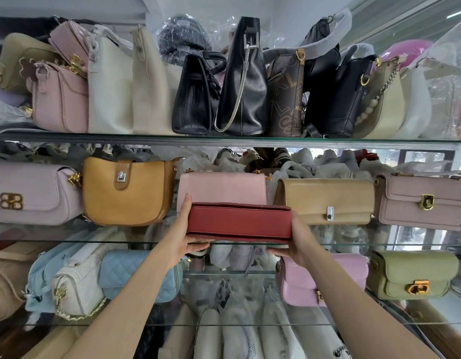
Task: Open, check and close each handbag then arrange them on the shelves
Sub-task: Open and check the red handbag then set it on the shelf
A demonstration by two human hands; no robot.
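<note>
Glass shelving [224,141] is seen in tiers w/ thin greenish edges, stacked top to bottom. A pale wall [68,5] is visible above, top left. At right, glazing [405,19] w/ reflected strip lights is shown; light is even and bright. Floor can't be made out.
</note>
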